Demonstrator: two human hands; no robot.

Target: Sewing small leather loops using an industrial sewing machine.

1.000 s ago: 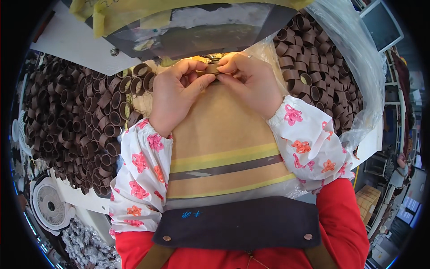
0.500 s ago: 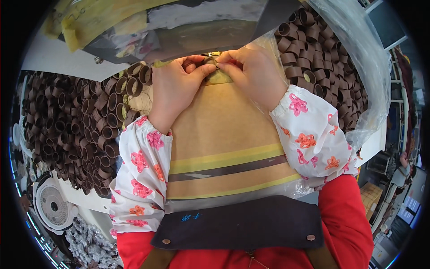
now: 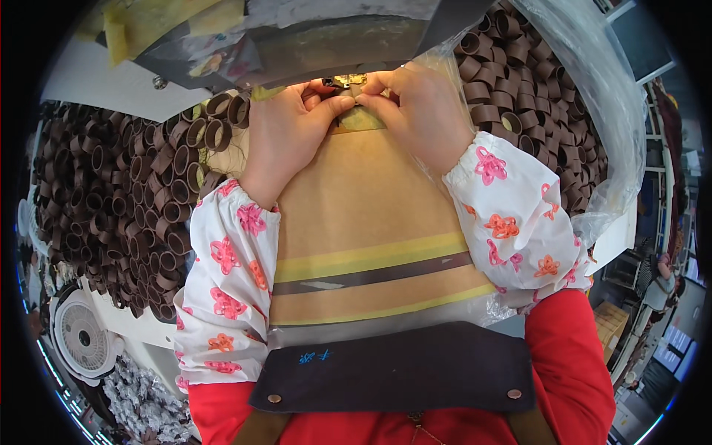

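Under the grey head of what looks like a sewing machine [image 3: 334,52], both my hands meet at a lit metal part [image 3: 347,80]. My left hand [image 3: 280,137] is closed in a pinch, thumb stretched toward the middle. Opposite it, my right hand [image 3: 429,111] pinches too, its thumb tip almost touching the left one. Between the fingertips shows a small brown piece [image 3: 356,90], mostly covered by fingers. Below it, a yellowish patch [image 3: 360,120] lies on the tan work surface [image 3: 363,185], which has yellow and dark tape strips across it.
Many brown loops [image 3: 111,193] are heaped on the left, some near my left wrist. Another heap of brown loops [image 3: 526,104] fills the right side beside clear plastic sheeting [image 3: 601,111]. A white fan [image 3: 83,337] stands at the lower left.
Both hands appear slightly higher in the picture, still pinching, and more of the lit metal part shows. The whole view has also shifted a little.
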